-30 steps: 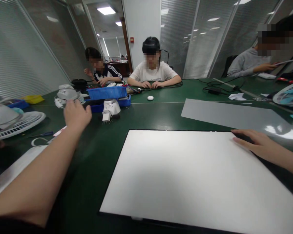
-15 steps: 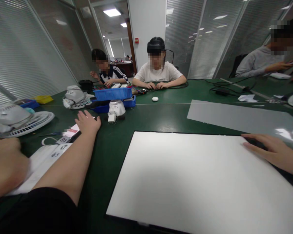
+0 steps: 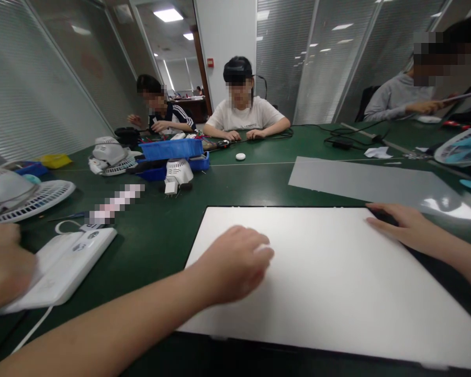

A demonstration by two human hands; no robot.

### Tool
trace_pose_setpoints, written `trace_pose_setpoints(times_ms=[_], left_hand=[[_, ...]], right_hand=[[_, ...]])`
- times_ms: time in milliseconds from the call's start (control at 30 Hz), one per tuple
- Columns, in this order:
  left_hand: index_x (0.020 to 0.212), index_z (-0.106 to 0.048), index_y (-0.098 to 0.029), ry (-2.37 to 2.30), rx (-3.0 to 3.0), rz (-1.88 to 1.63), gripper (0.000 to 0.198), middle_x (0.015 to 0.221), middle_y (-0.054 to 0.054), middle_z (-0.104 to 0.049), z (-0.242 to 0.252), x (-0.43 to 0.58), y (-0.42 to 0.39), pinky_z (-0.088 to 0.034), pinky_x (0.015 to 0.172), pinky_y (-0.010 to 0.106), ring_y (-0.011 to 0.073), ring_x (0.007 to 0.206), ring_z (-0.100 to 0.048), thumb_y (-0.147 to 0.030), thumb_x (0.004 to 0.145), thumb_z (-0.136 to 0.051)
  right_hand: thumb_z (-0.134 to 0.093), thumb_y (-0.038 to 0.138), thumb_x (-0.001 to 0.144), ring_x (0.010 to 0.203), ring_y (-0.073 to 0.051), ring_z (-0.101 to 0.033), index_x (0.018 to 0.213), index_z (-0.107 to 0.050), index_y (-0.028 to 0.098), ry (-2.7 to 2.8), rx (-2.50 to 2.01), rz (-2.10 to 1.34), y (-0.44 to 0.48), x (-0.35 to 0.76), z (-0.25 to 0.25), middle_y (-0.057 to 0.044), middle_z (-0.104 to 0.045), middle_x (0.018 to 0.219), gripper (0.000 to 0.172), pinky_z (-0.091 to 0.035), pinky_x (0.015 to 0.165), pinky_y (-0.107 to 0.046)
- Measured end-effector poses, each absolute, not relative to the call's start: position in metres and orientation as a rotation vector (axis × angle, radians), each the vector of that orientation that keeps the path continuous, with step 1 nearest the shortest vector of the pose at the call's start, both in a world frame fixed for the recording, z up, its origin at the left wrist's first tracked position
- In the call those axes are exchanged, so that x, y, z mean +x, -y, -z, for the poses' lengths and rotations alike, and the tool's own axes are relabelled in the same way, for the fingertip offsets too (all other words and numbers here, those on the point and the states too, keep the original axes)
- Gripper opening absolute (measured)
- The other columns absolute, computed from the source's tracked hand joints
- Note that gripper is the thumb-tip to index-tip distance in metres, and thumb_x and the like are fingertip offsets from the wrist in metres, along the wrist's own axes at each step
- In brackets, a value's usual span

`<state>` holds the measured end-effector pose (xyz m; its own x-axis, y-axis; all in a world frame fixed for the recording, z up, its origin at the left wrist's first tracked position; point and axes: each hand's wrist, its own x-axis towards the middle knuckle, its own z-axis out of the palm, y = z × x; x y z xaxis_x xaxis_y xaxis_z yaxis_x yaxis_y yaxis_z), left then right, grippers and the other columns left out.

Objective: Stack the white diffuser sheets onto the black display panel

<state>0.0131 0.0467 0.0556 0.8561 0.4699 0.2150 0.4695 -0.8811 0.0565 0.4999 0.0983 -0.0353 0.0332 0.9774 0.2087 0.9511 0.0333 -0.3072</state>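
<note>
A large white panel with a thin black frame lies flat on the green table. Over its left part is my left hand, fingers curled together; a small whitish bit shows between thumb and fingers, too small to name. My right hand rests at the panel's far right corner, thumb on the white surface and fingers spread along the outer edge, with a dark gap between them.
Another person's hand lies by a white device at left. Behind are fan heads, blue bins, a small white disc and a grey sheet. Several people sit around the table; cables lie at the back right.
My left hand has moved right, from beside the white device to above the panel, and its fingers have curled. My right hand stays at the panel's corner. The view has shifted slightly.
</note>
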Motion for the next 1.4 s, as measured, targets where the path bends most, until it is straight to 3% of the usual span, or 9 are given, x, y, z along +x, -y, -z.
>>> trace_pose_setpoints(times_ms=[233, 733, 1000, 1400], left_hand=[[0.115, -0.058, -0.019, -0.403, 3.009, 0.079, 0.026, 0.117, 0.006, -0.066, -0.055, 0.034, 0.016, -0.052, 0.080, 0.039, 0.0237, 0.098, -0.063, -0.037, 0.097, -0.056], [0.126, -0.054, -0.017, -0.325, 3.105, -0.165, 0.028, 0.122, 0.008, -0.066, -0.030, 0.025, 0.015, -0.049, 0.082, 0.038, 0.0241, 0.102, -0.061, -0.025, 0.100, -0.048], [0.122, -0.057, -0.019, -0.304, 3.060, -0.199, 0.023, 0.116, 0.010, -0.067, -0.029, 0.020, 0.012, -0.049, 0.087, 0.034, 0.0221, 0.102, -0.061, -0.022, 0.100, -0.053], [0.117, -0.057, -0.020, -0.308, 3.039, -0.178, 0.018, 0.110, 0.009, -0.067, -0.029, 0.022, 0.011, -0.048, 0.087, 0.033, 0.0213, 0.099, -0.060, -0.022, 0.099, -0.054]], right_hand=[[-0.049, 0.067, 0.081, 0.106, -0.031, -0.064, 0.118, -0.064, 0.021, 1.964, -1.919, -0.086, -0.096, 0.493, 0.032, -0.011, -0.071, 0.119, 0.061, -0.054, 0.089, -0.048], [-0.048, 0.066, 0.085, 0.115, -0.032, -0.059, 0.127, -0.064, 0.022, 2.015, -2.021, -0.108, -0.086, 0.481, 0.017, -0.013, -0.065, 0.127, 0.063, -0.049, 0.101, -0.049], [-0.049, 0.064, 0.087, 0.117, -0.032, -0.057, 0.128, -0.062, 0.024, 2.018, -2.024, -0.147, -0.082, 0.480, 0.013, -0.012, -0.063, 0.128, 0.059, -0.046, 0.105, -0.049], [-0.049, 0.062, 0.087, 0.117, -0.031, -0.058, 0.128, -0.061, 0.022, 2.025, -2.006, -0.211, -0.083, 0.480, 0.009, -0.013, -0.063, 0.131, 0.058, -0.048, 0.100, -0.048]])
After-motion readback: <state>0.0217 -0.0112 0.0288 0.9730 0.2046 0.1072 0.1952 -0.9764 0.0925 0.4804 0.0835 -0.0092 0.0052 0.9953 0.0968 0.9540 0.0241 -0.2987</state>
